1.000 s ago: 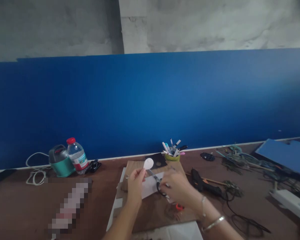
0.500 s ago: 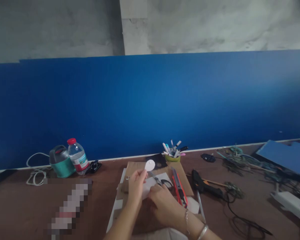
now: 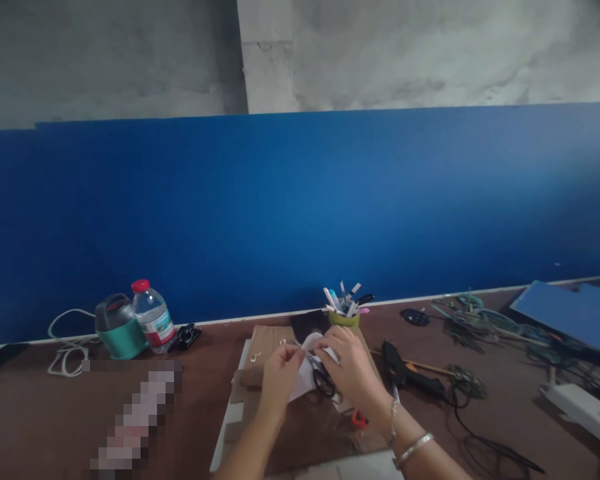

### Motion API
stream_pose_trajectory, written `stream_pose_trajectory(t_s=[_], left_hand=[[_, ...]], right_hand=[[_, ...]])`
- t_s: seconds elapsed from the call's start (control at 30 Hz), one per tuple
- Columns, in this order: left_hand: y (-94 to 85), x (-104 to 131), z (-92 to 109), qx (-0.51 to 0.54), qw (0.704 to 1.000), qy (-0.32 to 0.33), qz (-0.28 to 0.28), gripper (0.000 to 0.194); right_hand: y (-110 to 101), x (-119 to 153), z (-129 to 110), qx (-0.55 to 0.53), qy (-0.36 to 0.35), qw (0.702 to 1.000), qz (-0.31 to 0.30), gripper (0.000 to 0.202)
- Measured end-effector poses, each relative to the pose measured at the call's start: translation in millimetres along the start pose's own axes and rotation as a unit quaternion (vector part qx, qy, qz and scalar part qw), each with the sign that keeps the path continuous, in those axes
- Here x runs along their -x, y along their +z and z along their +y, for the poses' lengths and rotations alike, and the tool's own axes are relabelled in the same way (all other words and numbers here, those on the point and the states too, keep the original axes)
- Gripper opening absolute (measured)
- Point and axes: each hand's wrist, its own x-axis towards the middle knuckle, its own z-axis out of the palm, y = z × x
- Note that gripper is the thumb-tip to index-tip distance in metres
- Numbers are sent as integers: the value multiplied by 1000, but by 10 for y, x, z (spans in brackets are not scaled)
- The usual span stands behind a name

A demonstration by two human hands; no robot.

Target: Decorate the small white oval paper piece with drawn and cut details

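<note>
A small round white paper disc (image 3: 311, 342) is raised above the work area, between the fingertips of both hands. My left hand (image 3: 281, 370) pinches its left side. The fingers of my right hand (image 3: 349, 365) close on its right edge. Just below lie black-handled scissors (image 3: 324, 383) on a white paper sheet (image 3: 303, 381), their blades partly covered by the fingers. Brown cardboard (image 3: 253, 379) is spread underneath. A red utility knife (image 3: 359, 419) shows only its lower end, as my right hand and forearm hide the rest.
Behind the hands stands a green cup (image 3: 344, 321) of pens. To the right lie a black glue gun (image 3: 410, 373) with its cord, tangled greenery (image 3: 473, 327) and a white power strip (image 3: 583, 410). A water bottle (image 3: 153, 320) and a teal container (image 3: 123, 339) stand left.
My right hand has moved up and away from beside the scissors to the white disc. The disc has come slightly lower and to the right, now between both hands. The utility knife is mostly covered.
</note>
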Motion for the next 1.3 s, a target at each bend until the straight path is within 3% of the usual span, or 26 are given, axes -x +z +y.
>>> stream_pose_trajectory(t_s=[0.77,0.93,1.07,1.13,1.3], left_hand=[[-7,21,-4,-25,999,2,-22,25],[-9,8,-3,5,1000,-6,-13,25],[-17,15,0,27,1000,7,-12,25],[-19,31,13,29,999,9,-11,24],[-18,69,44,30,999,1,-22,21]], right_hand=[[14,29,-28,58,-14,998,16,14],[73,21,40,-24,36,996,77,6],[116,1,142,-102,136,979,113,23],[110,-13,154,-122,167,975,86,30],[83,-29,94,-174,219,958,-54,29]])
